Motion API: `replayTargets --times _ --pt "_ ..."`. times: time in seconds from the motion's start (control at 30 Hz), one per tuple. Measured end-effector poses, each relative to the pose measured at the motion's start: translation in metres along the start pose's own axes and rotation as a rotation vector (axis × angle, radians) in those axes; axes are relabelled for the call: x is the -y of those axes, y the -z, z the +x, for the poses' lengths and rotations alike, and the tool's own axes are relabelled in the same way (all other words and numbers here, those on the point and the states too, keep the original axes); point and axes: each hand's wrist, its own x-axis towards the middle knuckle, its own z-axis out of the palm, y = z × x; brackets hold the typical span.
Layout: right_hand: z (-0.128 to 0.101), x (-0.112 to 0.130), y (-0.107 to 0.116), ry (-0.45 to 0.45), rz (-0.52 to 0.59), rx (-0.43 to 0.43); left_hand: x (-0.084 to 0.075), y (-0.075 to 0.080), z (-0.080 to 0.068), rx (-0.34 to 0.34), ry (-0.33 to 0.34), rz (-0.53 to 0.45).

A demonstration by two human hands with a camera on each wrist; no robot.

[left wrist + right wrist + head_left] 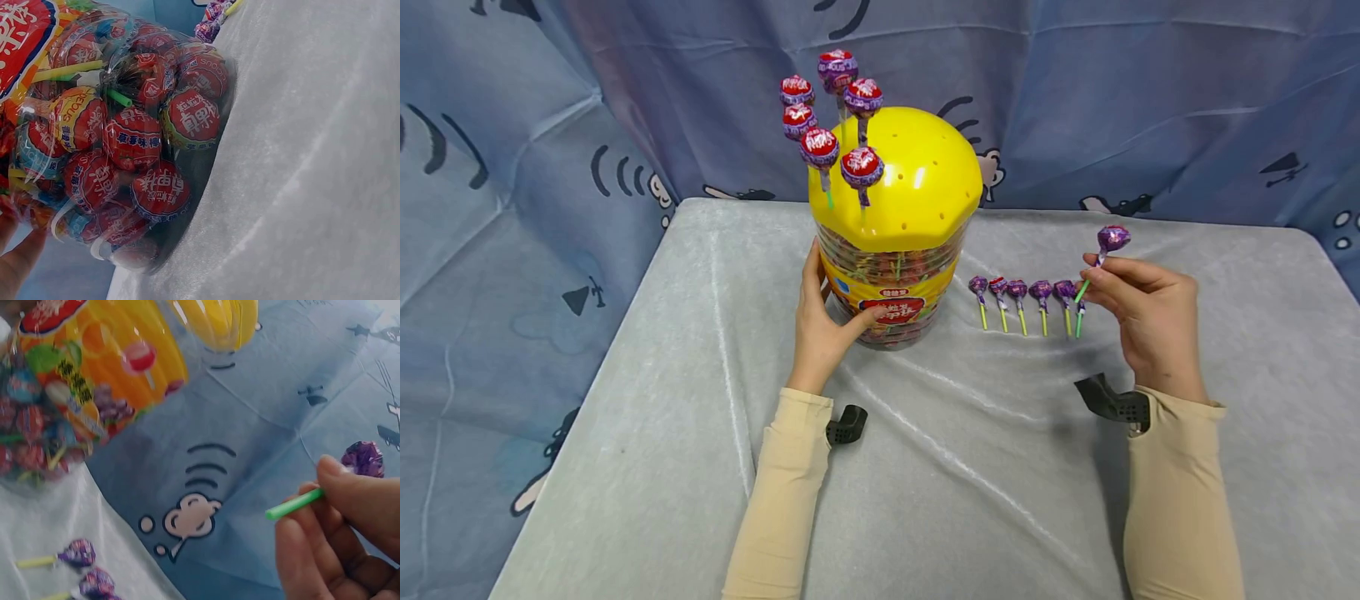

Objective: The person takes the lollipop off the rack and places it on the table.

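A clear candy tub (891, 283) with a yellow domed lid (917, 179) stands mid-table, packed with wrapped lollipops (134, 137). Several red-and-purple lollipops (831, 125) stick up from holes in the lid's left side. My left hand (823, 312) holds the tub's lower left wall, thumb across its front label. My right hand (1138, 308) pinches the green stick (294, 504) of a purple lollipop (1112, 239), held head-up above the table, right of the tub. Several purple lollipops (1026, 300) lie in a row on the cloth between tub and right hand.
A grey cloth-covered table (925, 467) carries everything, its edges at left, right and far side. A blue printed curtain (1150, 100) hangs behind and to the left. Black wrist camera mounts (1112, 400) sit at both cuffs.
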Motion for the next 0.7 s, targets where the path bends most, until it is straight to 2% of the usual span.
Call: replayTargets --times 0.3,0.7 --pt "0.005 -0.005 0.023 -0.097 -0.169 -0.051 0.0 0.001 -0.001 0.005 -0.001 -0.007" --pt "0.011 -0.015 0.051 -0.224 -0.25 -0.112 0.0 0.0 0.0 0.001 -0.007 -0.017"
